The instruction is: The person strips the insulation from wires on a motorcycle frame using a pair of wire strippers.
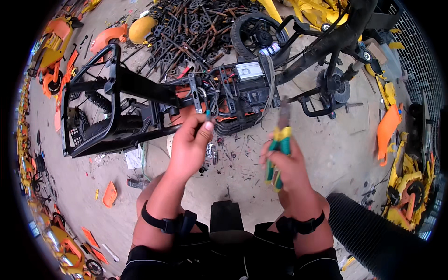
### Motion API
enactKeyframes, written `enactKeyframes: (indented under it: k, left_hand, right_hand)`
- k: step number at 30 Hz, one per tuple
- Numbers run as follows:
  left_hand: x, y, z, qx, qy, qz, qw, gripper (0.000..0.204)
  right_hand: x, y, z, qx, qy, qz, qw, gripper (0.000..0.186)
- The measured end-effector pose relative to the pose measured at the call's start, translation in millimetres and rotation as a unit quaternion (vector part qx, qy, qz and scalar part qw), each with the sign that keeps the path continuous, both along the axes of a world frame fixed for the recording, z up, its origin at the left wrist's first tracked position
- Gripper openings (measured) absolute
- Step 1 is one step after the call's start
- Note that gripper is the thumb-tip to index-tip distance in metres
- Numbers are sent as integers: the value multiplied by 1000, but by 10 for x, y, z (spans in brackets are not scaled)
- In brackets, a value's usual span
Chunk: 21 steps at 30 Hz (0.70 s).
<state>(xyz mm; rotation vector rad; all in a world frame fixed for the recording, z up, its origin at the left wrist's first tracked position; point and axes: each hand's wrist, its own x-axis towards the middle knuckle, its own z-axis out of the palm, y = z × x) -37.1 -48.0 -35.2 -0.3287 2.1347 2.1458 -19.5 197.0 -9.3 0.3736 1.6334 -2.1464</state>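
My left hand is closed in a pinch at the near edge of a black scooter frame. A small teal-tipped piece shows at its fingertips, perhaps a wire end; I cannot make out its kind. To the right, apart from the frame, my right hand grips pliers with green and yellow handles. Their dark jaws point up and away, slightly blurred. Between the hands and beyond lie a silver controller box, a metal bracket and a bundle of grey cables on the frame.
Behind the frame rise a heap of rusty metal parts and a black wheel. Yellow and orange body panels line both sides. Small scraps litter the concrete floor. A ribbed black object stands at lower right.
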Motion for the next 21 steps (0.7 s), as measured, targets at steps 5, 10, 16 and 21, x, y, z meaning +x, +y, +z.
enactKeyframes:
  k: [5, 10, 16, 21]
  left_hand:
    - [1, 248, 147, 65, -4, -38, 997, 17]
    - [-9, 419, 143, 15, 2, -55, 998, 17]
    - [-16, 580, 203, 75, -25, -64, 995, 19]
    - [-18, 690, 239, 69, 5, -45, 997, 22]
  right_hand:
    - [65, -172, 189, 32, -44, 128, 990, 49]
    - [82, -188, 301, 64, -83, 191, 976, 53]
    - [78, -137, 275, 155, -24, 199, 968, 58]
    - [82, -137, 249, 179, -5, 186, 966, 62]
